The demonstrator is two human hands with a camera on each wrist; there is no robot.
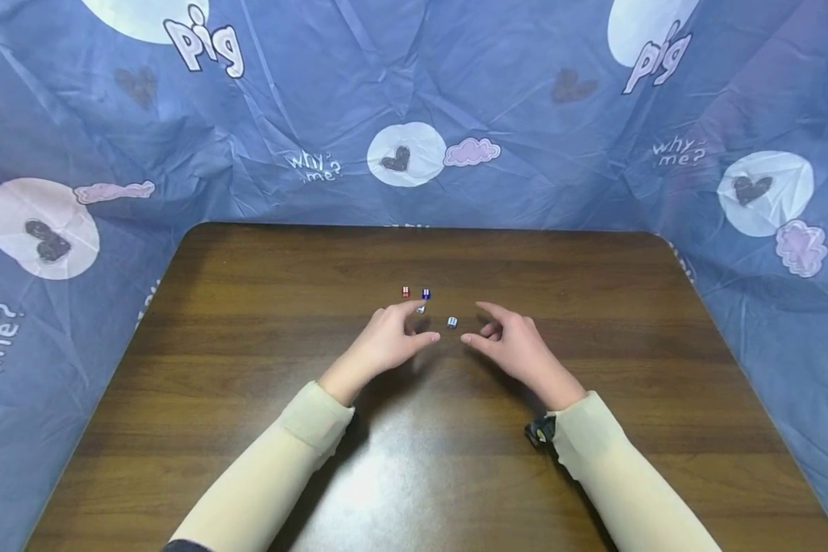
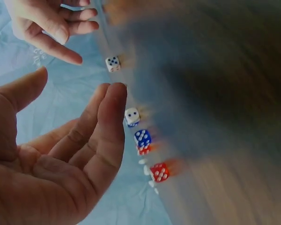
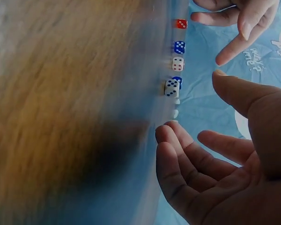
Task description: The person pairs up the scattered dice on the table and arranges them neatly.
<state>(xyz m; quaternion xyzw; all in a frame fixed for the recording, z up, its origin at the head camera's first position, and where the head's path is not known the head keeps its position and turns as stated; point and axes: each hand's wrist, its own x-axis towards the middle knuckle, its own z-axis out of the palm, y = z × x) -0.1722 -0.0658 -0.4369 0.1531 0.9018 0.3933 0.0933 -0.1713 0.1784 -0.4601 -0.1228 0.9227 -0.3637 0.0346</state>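
Small dice lie on the brown wooden table point(image 1: 455, 261). In the head view a red die point(image 1: 405, 291) and a blue die point(image 1: 425, 294) sit side by side, just beyond my left hand point(image 1: 386, 337). A white die point(image 1: 421, 309) is partly hidden by that hand's index finger. Between the two hands lies another white die point(image 1: 451, 323). My right hand point(image 1: 517, 345) is to the right of it, thumb and fingers spread apart. Both palms, the left point(image 2: 61, 168) and the right point(image 3: 215, 183), hold nothing in the wrist views.
A blue patterned cloth point(image 1: 414, 92) hangs behind and at both sides of the table. A dark strapped device point(image 1: 540, 431) sits at my right wrist by the sleeve cuff. Bright glare point(image 1: 359, 483) lies on the near tabletop.
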